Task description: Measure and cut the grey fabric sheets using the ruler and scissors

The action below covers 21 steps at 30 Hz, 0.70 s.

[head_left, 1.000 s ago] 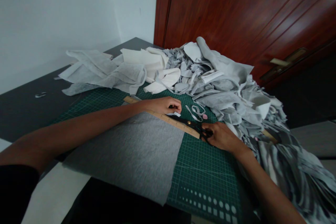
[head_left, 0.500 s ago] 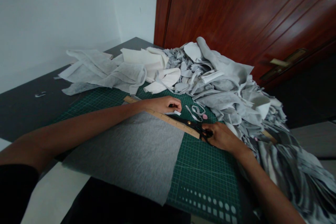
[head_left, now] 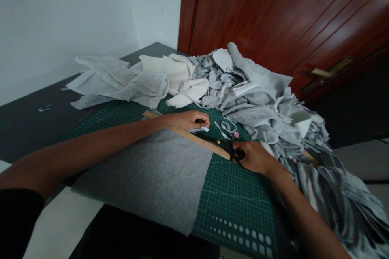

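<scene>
A grey fabric sheet (head_left: 152,174) lies flat on a green cutting mat (head_left: 237,202). A wooden ruler (head_left: 194,137) runs along the sheet's far edge. My left hand (head_left: 190,120) is closed, pinching a small white strip (head_left: 204,128) at that edge. My right hand (head_left: 255,156) grips the handles of black scissors (head_left: 221,144), whose blades point left along the ruler toward the strip.
A big heap of grey and white fabric scraps (head_left: 252,93) fills the far and right side of the mat. White interfacing pieces (head_left: 121,83) lie at the back left. A small pink object (head_left: 236,134) sits by a fabric loop. A dark wooden door (head_left: 288,20) stands behind.
Almost nothing has moved; the view shifts slightly and my right hand with the scissors sits a touch higher in the picture.
</scene>
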Each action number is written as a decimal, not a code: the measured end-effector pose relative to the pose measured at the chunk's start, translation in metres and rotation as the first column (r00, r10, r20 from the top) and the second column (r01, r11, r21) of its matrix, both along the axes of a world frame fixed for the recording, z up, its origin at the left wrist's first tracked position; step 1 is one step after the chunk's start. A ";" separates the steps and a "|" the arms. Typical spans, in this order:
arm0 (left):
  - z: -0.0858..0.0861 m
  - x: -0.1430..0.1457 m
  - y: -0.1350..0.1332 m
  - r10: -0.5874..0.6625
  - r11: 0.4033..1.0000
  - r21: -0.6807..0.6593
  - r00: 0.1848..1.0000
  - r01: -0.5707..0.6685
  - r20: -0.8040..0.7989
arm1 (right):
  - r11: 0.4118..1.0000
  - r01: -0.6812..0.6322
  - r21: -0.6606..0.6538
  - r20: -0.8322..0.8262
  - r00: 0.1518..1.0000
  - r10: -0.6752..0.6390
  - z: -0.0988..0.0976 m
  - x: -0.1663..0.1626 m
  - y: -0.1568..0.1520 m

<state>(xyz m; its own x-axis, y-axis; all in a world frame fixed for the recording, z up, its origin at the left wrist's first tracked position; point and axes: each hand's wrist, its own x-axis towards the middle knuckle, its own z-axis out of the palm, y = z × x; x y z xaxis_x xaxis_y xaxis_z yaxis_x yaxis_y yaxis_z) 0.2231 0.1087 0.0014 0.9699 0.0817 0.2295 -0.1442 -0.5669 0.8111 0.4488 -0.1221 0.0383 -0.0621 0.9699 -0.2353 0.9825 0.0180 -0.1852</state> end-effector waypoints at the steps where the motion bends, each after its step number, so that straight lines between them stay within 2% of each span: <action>1: 0.000 0.000 0.000 0.001 1.000 -0.001 1.000 -0.001 0.001 | 1.000 -0.001 -0.007 -0.003 1.000 0.001 0.001 -0.001 0.001; 21: -0.004 0.001 0.006 0.004 0.999 -0.040 1.000 -0.004 0.015 | 0.999 -0.036 -0.023 -0.016 0.999 0.036 0.005 -0.009 0.012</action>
<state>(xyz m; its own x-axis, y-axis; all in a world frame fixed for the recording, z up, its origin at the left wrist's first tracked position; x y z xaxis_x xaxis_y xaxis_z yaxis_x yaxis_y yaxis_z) 0.2240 0.1145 -0.0029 0.9660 0.0951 0.2403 -0.1541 -0.5345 0.8310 0.4395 -0.1105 0.0438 -0.1010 0.9612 -0.2565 0.9783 0.0491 -0.2013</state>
